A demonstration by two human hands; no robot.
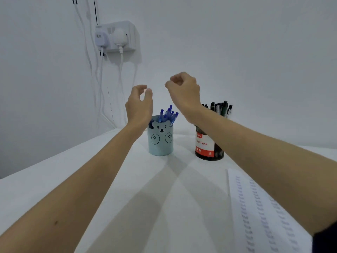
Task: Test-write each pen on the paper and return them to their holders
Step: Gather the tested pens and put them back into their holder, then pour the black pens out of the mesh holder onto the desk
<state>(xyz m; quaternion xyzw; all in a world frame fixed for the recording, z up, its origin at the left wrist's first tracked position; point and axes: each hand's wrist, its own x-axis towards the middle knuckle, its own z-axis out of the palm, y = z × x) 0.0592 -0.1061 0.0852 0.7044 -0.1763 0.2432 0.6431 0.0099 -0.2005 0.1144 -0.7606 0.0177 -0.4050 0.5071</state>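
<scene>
No pen is held: the left hand [139, 105] is raised with fingers loosely spread, the right hand [184, 88] curled on nothing. Blue pens [167, 114] are seen in the bear holder [160, 139] at centre frame, black pens [220, 107] in the labelled holder [207, 145] just right. Rows of marks already cover the paper [259, 207] at lower right, so testing is judged well along; how many pens remain cannot be told, and the paper is cut off by the forearm

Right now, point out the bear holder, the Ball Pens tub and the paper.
bear holder [160, 141]: head view, front wall below the face.
Ball Pens tub [205, 145]: head view, its red-and-white label.
paper [255, 207]: head view, the marked sheet.
</scene>
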